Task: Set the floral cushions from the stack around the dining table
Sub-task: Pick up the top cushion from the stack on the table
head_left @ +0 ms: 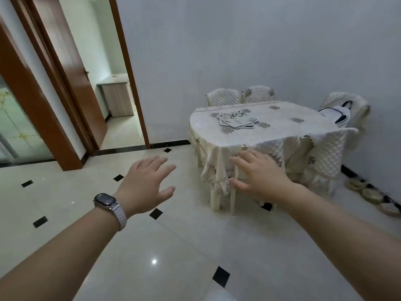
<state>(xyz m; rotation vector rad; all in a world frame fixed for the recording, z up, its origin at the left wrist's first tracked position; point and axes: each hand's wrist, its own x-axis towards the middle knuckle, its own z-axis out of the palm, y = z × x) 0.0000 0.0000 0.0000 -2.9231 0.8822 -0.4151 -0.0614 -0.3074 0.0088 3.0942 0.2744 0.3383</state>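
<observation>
**Both hands released, cushions stacked on the counter**

The left hand (147, 183) and right hand (260, 174) reach forward above the tiled floor (173, 246), fingers spread and relaxed, grasping nothing. A watch (105, 202) sits on the left wrist. The stack of floral cushions (237, 120) lies flat on the left part of the cloth-covered counter (282, 131), well apart from both hands. Quilted seats surround it: the far chairs (223, 97) side by side, the near chair (319, 153) at the right, and the right chair (347, 103) with a white bag (335, 115) against it. An open brown door (71, 83) stands at the left.
</observation>
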